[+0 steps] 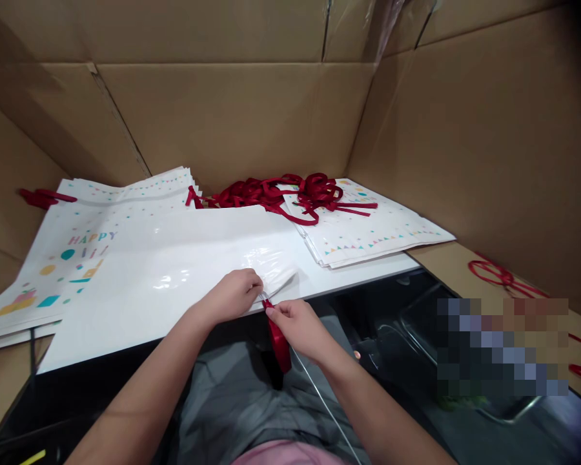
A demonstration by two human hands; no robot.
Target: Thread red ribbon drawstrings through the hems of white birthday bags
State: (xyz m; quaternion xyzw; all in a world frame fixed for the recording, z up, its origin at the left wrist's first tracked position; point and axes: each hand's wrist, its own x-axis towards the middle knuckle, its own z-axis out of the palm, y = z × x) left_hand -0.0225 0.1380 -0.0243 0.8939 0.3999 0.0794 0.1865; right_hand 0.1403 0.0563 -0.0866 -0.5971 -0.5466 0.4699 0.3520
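A large white glossy sheet (pixel 140 284) lies at the front edge of the work surface, with a small lifted flap (pixel 281 282) near my fingers. My left hand (pixel 235 294) is closed at this flap, its fingertips pinching the sheet's edge; exactly what lies between them is partly hidden. Just to the right, my right hand (pixel 297 323) pinches a red ribbon (pixel 279 345) near its upper end. The ribbon's loop hangs below the edge, over my lap. A thin white cord (pixel 319 394) runs down from near my right hand, beneath the forearm.
Printed white sheets (pixel 82 219) lie at the left, and another stack (pixel 363 232) at the right. A tangle of red ribbons (pixel 256 194) rests behind. Cardboard walls (pixel 232 116) enclose the back and sides. More red ribbon (pixel 501 274) lies on cardboard at far right.
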